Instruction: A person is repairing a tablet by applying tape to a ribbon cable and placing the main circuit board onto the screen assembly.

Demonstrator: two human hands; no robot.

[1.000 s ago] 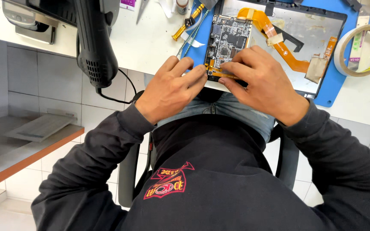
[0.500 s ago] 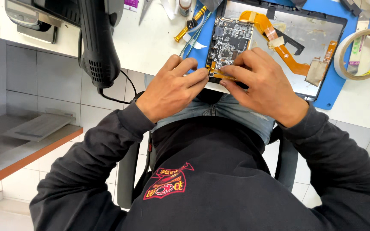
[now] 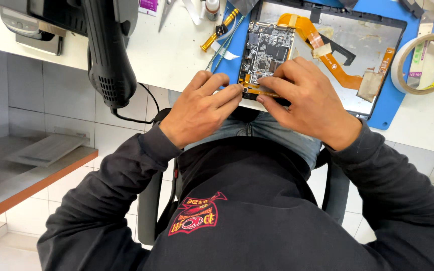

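— What do we have under us, and around us?

— We sit at a white tabletop (image 3: 177, 50) that runs across the top of the frame. A blue mat (image 3: 385, 108) lies on it at upper right, and an opened tablet back (image 3: 372, 45) rests on the mat. A black heat gun (image 3: 107, 55) hangs at upper left, its cord trailing down. A roll of tape (image 3: 424, 62) lies at the far right edge, and a yellow-handled screwdriver (image 3: 218, 31) sits just left of the mat. Below the tabletop we see white wall tiles and, at lower left, a grey shelf (image 3: 26, 165) with an orange edge.

— And our hands?

— Both meet at the near edge of the tablet, at upper centre. Our left hand (image 3: 199, 113) has its fingers curled, fingertips pressed against the lower end of the green circuit board (image 3: 267, 50). Our right hand (image 3: 310, 103) pinches a thin orange flex strip (image 3: 264, 92) at the board's lower edge between thumb and forefinger. The two hands' fingertips nearly touch. A wider orange ribbon cable (image 3: 327, 55) crosses the tablet above the right hand.
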